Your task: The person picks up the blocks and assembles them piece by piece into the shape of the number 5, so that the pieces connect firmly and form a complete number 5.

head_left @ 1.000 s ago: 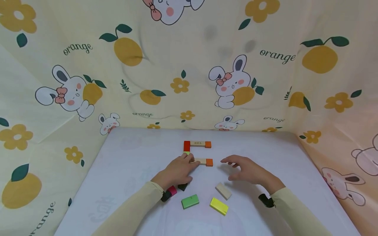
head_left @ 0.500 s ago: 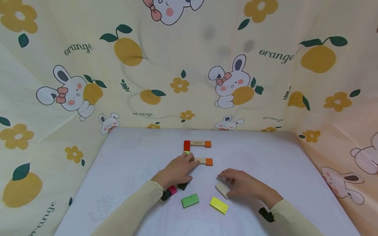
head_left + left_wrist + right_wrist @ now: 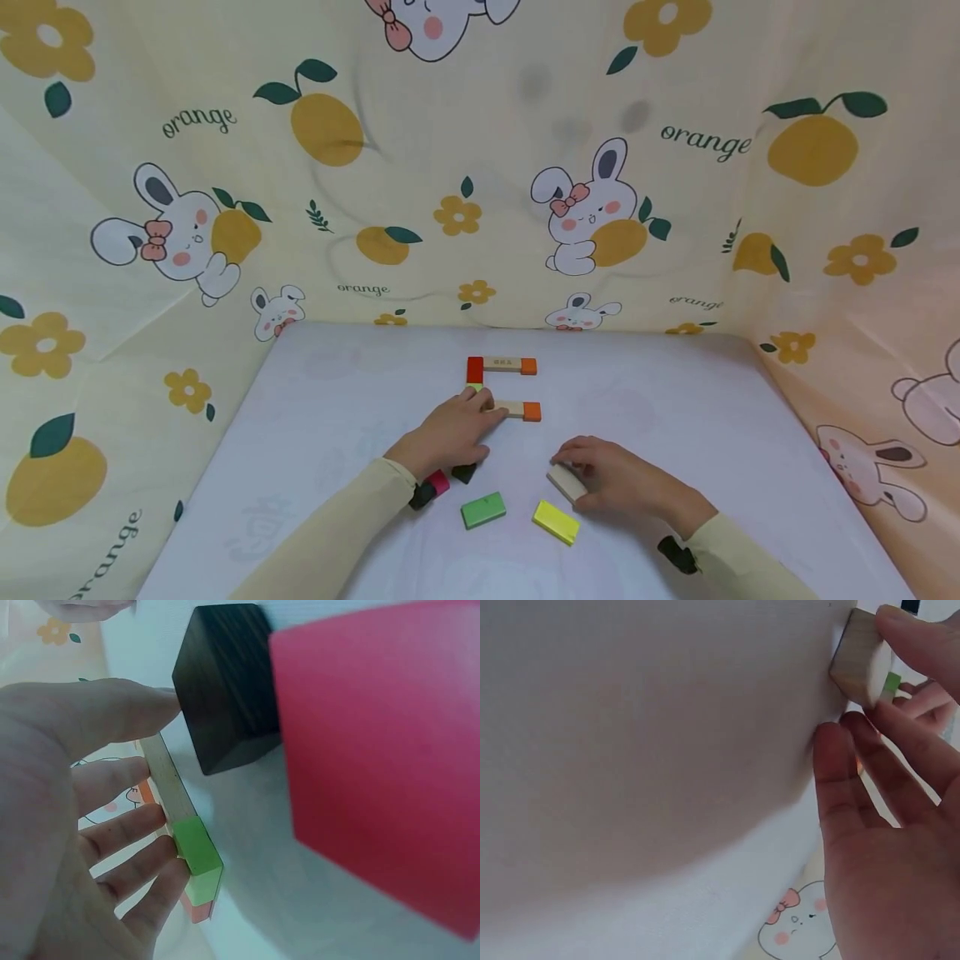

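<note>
My right hand [image 3: 622, 479] pinches a plain wooden block [image 3: 567, 482] by its ends, thumb at the near end and index finger at the far one; the right wrist view shows the same block [image 3: 859, 664]. My left hand [image 3: 448, 433] rests its fingertips along a row of joined blocks, the fingers nearly straight. In that row are a light green block [image 3: 199, 859], a pale wooden block [image 3: 513, 409] and an orange block [image 3: 532, 412]. Beside my left thumb stands a black block [image 3: 225, 690]. The left hand hides part of the row in the head view.
Behind the row, a red block [image 3: 475, 369] meets another wooden block [image 3: 502, 364] ending in an orange block [image 3: 528, 367]. Nearer lie a green block [image 3: 483, 510], a yellow block [image 3: 556, 522] and a magenta block [image 3: 375, 750]. A printed curtain [image 3: 420, 150] surrounds the white table [image 3: 330, 367].
My right hand has come down toward the near side of the table and taken hold of the plain wooden block. The left hand has stayed in place.
</note>
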A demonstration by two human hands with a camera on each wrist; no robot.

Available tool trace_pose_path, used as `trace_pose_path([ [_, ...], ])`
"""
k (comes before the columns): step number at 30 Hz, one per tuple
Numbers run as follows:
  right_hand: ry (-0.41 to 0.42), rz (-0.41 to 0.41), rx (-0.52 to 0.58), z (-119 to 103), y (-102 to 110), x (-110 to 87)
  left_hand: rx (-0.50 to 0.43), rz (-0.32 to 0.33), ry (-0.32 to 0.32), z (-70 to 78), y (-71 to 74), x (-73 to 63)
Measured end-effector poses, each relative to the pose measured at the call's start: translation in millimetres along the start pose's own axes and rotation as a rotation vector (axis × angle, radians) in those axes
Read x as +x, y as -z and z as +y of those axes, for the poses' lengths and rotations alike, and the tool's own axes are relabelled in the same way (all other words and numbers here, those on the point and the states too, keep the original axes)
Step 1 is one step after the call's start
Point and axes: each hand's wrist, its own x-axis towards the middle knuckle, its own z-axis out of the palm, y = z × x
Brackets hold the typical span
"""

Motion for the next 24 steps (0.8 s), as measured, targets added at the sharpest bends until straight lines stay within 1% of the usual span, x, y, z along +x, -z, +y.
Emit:
trace_pose_path([
  [6,0.025,0.038,-0.034,1,-2,0.3,0.005,0.001,-0.011,-0.6,0.1,0.2],
  [11,0.000,0.066,-0.035,0,-4,2.9,0.007,-0.005,-0.009,-0.3,0.4,0.3],
  [14,-0.018,0.106,-0.042,-2,-5,5.8,0.004,-0.010,-0.002,0.5,0.7,0.0],
  [19,-0.033,0.186,-0.084,-8,-3,14.1,0.008,-0.010,0.005,2.7,3.8,-1.6],
  [24,-0.068,0.238,-0.125,-14,-2,25.2,0.007,-0.008,0.000,3.0,4.9,-2.3],
])
